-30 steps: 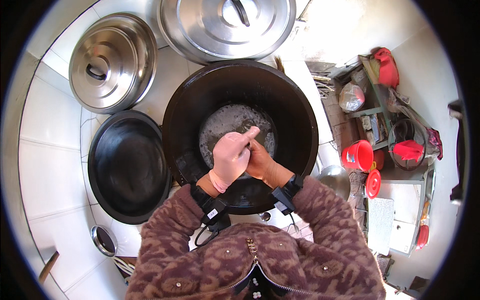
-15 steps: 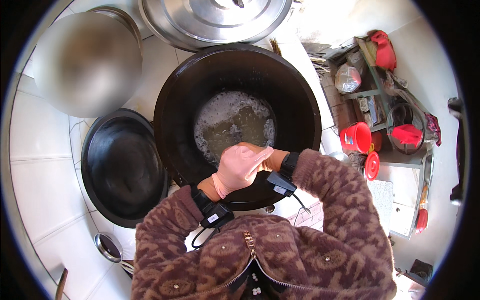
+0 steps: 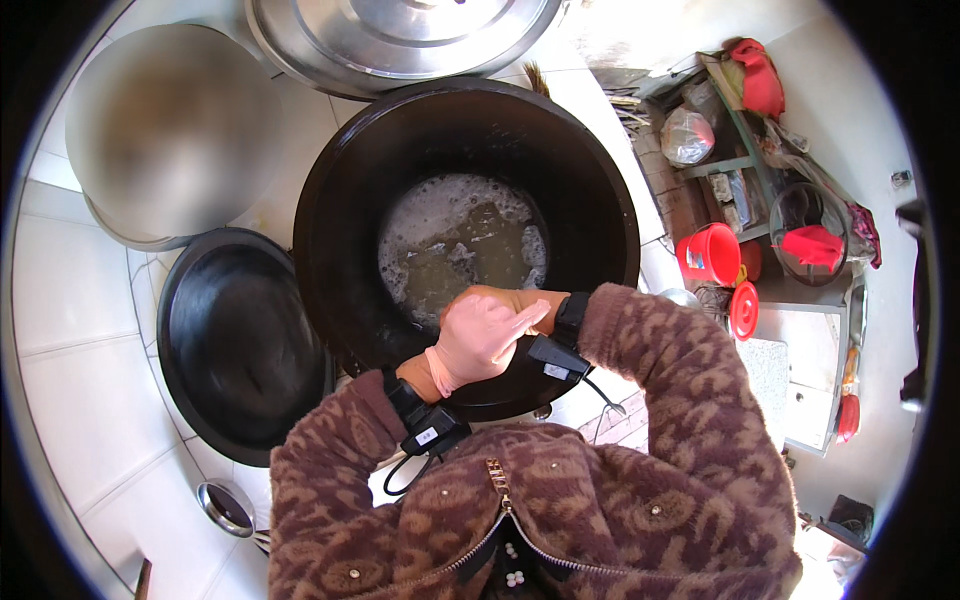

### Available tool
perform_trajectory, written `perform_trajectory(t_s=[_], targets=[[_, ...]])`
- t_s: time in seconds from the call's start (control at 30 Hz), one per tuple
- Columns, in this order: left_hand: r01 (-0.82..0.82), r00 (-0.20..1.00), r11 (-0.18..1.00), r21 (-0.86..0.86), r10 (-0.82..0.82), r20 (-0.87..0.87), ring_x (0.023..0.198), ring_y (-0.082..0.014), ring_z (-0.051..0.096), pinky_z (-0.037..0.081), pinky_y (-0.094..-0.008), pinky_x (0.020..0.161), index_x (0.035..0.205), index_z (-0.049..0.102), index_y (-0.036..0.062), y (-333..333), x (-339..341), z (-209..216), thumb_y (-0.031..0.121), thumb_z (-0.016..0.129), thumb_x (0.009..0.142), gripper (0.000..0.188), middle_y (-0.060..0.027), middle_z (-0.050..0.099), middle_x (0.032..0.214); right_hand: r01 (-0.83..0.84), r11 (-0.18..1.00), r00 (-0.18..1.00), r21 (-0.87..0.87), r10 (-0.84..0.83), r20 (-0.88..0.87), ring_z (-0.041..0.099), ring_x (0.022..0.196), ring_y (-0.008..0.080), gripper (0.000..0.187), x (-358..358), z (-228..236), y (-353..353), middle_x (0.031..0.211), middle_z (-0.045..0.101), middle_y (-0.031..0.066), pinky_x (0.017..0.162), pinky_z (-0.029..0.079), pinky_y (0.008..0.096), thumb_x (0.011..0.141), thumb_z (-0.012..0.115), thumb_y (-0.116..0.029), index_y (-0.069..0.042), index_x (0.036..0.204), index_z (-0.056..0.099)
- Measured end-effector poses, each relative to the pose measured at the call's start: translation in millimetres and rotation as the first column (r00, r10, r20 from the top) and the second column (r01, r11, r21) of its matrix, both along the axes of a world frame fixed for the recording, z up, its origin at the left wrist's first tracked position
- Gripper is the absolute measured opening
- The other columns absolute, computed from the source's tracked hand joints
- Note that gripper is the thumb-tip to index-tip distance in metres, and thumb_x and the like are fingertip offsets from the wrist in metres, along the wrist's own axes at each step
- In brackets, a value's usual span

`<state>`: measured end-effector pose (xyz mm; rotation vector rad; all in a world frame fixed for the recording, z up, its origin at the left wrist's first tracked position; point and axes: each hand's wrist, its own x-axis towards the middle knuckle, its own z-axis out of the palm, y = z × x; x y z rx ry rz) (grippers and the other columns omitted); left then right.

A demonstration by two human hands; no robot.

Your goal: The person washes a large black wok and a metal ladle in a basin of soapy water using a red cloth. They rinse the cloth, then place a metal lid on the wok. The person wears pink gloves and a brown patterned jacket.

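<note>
My left hand [image 3: 468,338], in a thin pink glove, is folded against my right hand over the near part of a big black tub [image 3: 590,180]. One pink digit, or a loose end of the glove, sticks out toward my right wrist. My right hand [image 3: 505,297] looks bare. It lies mostly behind the gloved hand, which hides its fingers. What is between the hands, if anything, is also hidden. Below them, cloudy water [image 3: 465,262] with white foam covers the tub's bottom.
Left of the tub stands a shallow black basin [image 3: 240,335], with a steel cup [image 3: 226,508] nearer me. A large metal lid [image 3: 400,40] lies beyond the tub. A blurred round disc [image 3: 170,130] is at far left. At right are a red bucket [image 3: 710,254] and shelves [image 3: 735,165].
The view has shifted slightly, so the tub and lid appear a little further left. My hands stay together in nearly the same pose.
</note>
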<state>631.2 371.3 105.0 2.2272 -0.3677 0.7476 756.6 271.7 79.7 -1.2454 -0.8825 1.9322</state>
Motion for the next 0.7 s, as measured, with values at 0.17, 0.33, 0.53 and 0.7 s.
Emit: perform_trajectory(t_s=[0.17, 0.33, 0.53, 0.7], targets=[[0.047, 0.998, 0.998, 0.046, -0.045, -0.037, 0.064, -0.0216, 0.056, 0.044, -0.0342, 0.059, 0.119, 0.067, 0.0109, 0.8, -7.0, -5.0, 0.003, 0.064, 0.069, 0.051, -0.0016, 0.055, 0.065, -0.162, 0.982, 0.962, 0.102, 0.134, 0.236, 0.064, 0.093, 0.0215, 0.029, -0.5, -12.4, 6.4, 0.108, 0.066, 0.0067, 0.088, 0.052, 0.0363, 0.088, 0.065, -0.031, -0.009, 0.106, 0.064], [0.030, 0.982, 0.987, 0.160, 0.001, -0.186, 0.064, -0.0226, 0.058, 0.046, -0.0347, 0.059, 0.119, 0.067, 0.0107, 29.8, -10.2, -3.9, -0.002, 0.062, 0.068, 0.052, -0.0017, 0.058, 0.069, -0.277, 0.947, 0.804, 0.166, 0.134, 0.579, 0.065, 0.091, 0.0217, 0.029, 6.4, -16.4, 37.9, 0.107, 0.066, 0.0069, 0.087, 0.052, 0.0365, 0.087, 0.066, -0.031, -0.008, 0.106, 0.065], [-0.369, 0.927, 0.469, -0.803, 0.249, -0.281, 0.070, -0.0088, 0.055, 0.047, -0.0223, 0.069, 0.129, 0.059, 0.0008, 83.4, -15.3, 3.6, -0.011, 0.039, 0.080, 0.054, -0.0040, 0.063, 0.083, -0.212, 0.974, 0.473, -0.083, 0.176, 0.863, 0.062, 0.104, 0.0223, 0.041, 29.7, -8.9, 39.6, 0.114, 0.065, 0.0096, 0.084, 0.052, 0.0398, 0.087, 0.061, -0.031, -0.011, 0.123, 0.062], [-0.490, 0.868, 0.241, -0.838, 0.222, -0.444, 0.073, -0.0114, 0.057, 0.048, -0.0238, 0.073, 0.130, 0.058, 0.0000, 74.1, -30.6, -10.6, -0.008, 0.040, 0.083, 0.051, -0.0066, 0.064, 0.087, 0.501, 0.857, 0.684, 0.122, -0.478, 0.551, 0.054, 0.122, 0.0275, 0.057, 4.5, 3.5, 3.4, 0.130, 0.058, 0.0145, 0.097, 0.047, 0.0391, 0.083, 0.071, -0.033, -0.010, 0.133, 0.056]])
